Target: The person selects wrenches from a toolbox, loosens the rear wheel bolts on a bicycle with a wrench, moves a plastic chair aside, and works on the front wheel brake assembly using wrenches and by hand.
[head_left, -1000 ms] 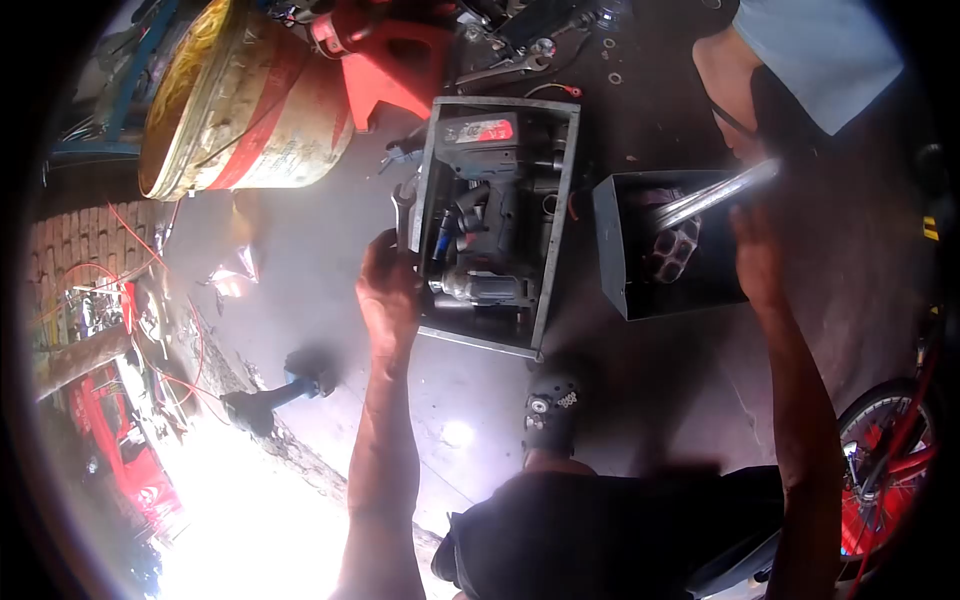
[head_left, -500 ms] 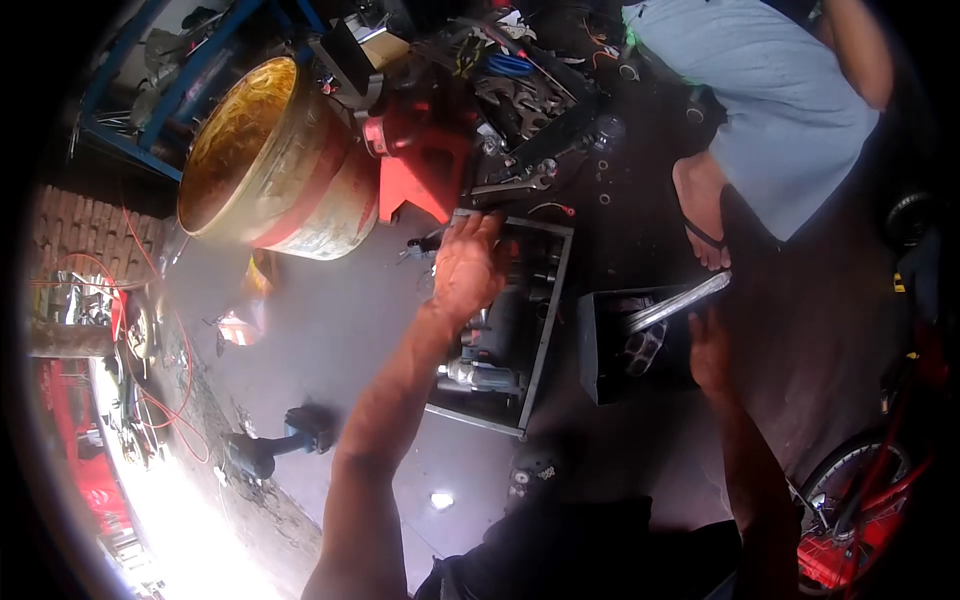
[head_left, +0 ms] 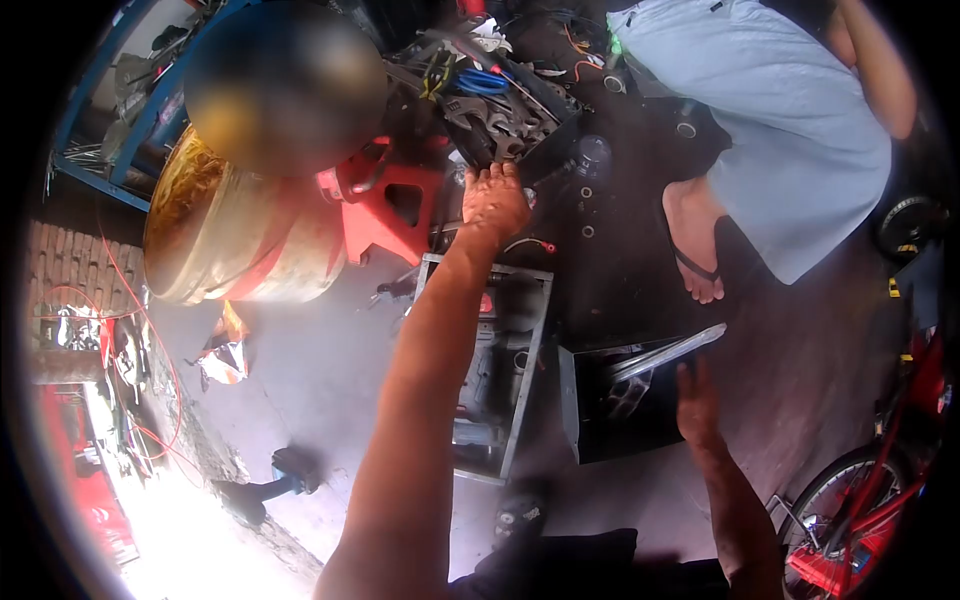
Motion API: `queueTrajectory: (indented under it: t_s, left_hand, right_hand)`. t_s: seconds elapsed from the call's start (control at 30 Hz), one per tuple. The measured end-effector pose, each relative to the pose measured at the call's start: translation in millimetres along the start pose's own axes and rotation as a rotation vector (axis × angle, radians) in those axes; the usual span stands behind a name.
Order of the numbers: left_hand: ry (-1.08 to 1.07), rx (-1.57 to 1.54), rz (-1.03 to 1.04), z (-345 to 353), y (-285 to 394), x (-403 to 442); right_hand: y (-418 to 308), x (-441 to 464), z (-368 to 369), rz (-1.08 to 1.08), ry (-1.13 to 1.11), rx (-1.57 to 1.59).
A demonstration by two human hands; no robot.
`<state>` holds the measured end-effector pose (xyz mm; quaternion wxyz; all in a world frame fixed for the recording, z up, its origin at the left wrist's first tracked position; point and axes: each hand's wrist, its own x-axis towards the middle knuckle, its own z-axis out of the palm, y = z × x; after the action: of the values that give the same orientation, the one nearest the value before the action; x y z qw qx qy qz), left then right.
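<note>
My left hand (head_left: 496, 203) is stretched forward, palm down, at the near end of a dark tool tray (head_left: 560, 125) full of wrenches (head_left: 505, 125). Its fingers are extended, and nothing shows in them; the fingertips partly cover the tray's edge. My right hand (head_left: 698, 405) is at the right wall of a black box (head_left: 590, 430), with thumb and finger apparently on either side of the rim. A long silvery bar-like piece (head_left: 670, 352) leans across the box's opening, and a metal part with round holes (head_left: 628, 393) lies inside, in shadow.
A metal-framed tray (head_left: 530, 375) holding power tools lies under my left forearm. Left of it are a red jack stand (head_left: 385, 215) and a rusty drum (head_left: 265, 235). Another person's sandalled foot (head_left: 697, 245) is at the right. A bicycle wheel (head_left: 840, 500) stands lower right.
My left hand has moved forward from above the metal-framed tray to the tool tray. My right hand stays at the box. The view has shifted, so things appear lower and slightly left.
</note>
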<state>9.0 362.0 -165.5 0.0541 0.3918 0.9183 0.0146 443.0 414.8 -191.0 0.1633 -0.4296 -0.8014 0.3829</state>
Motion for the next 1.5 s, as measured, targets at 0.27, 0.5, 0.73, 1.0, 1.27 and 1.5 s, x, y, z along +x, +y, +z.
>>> queueTrajectory:
  t_s: [0.27,0.5,0.73,1.0,1.27,1.5]
  left_hand:
    - [-0.046,0.021,0.083,-14.4,-19.7,-38.7]
    - [-0.069,-0.047,0.18,-16.5,-28.8,-61.8]
    - [-0.02,-0.247,0.116,-29.1,-39.8,1.3]
    - [-0.191,0.232,0.042,17.9,-110.4,116.1]
    - [-0.319,-0.086,0.416,113.0,-172.7,203.9]
    - [-0.324,0.087,0.353,74.7,-140.8,175.2]
  right_hand:
    - [6.6,6.7,1.3,0.137,-0.119,0.051]
    - [-30.7,16.5,-8.3,-0.005,-0.048,-0.105]
    - [-30.6,14.9,-5.2,0.038,-0.02,0.028]
    - [-24.2,25.5,6.1,0.131,-0.168,-0.142]
    - [-39.2,10.5,-22.9,0.142,-0.119,-0.057]
    - [-32.0,8.1,-19.7,0.015,-0.067,-0.037]
